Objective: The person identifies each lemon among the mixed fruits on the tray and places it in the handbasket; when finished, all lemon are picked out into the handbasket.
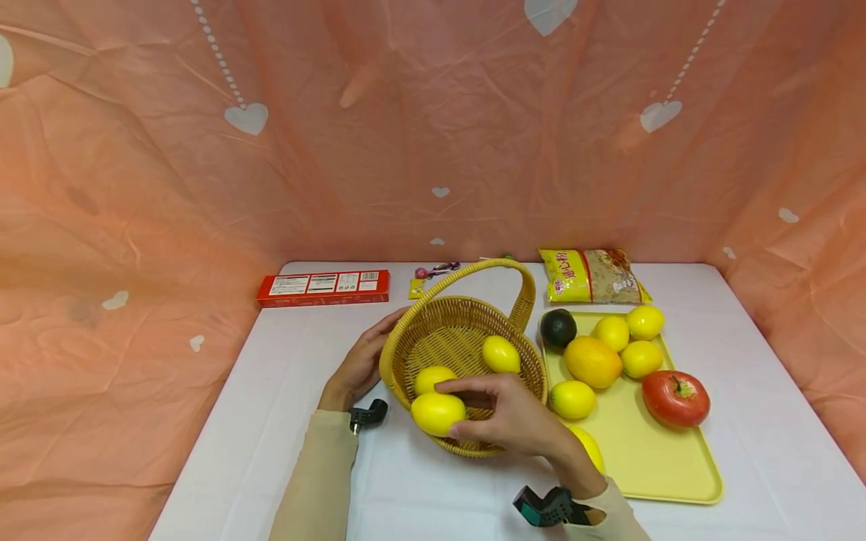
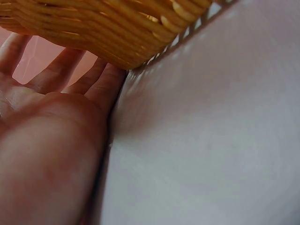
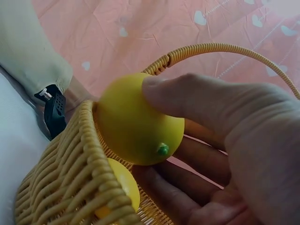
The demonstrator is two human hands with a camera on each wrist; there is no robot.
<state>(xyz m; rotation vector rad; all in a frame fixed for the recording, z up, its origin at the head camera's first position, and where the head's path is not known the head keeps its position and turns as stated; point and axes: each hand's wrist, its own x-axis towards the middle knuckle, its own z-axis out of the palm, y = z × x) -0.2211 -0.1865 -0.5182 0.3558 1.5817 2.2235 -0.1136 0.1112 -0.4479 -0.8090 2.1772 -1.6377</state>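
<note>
A wicker basket (image 1: 467,312) with an arched handle stands tilted on the table, its opening toward me. My right hand (image 1: 517,413) pinches a yellow lemon (image 1: 438,414) between thumb and fingers over the basket's near rim. The lemon's green stem end shows in the right wrist view, where the thumb (image 3: 187,93) presses its top. Two more lemons lie inside: one lemon (image 1: 501,354) to the right, another lemon (image 1: 431,377) partly behind the held one. Along the basket's left side rests my left hand (image 1: 368,357), its extended fingers (image 2: 54,70) touching the wicker; the basket partly hides them.
Right of the basket, a yellow tray (image 1: 666,469) bears several lemons, a dark avocado (image 1: 558,328), an orange-yellow fruit (image 1: 592,361) and a red fruit (image 1: 676,398). Behind lie a yellow food packet (image 1: 595,276), a red box (image 1: 323,288) and small wrapped items (image 1: 416,288).
</note>
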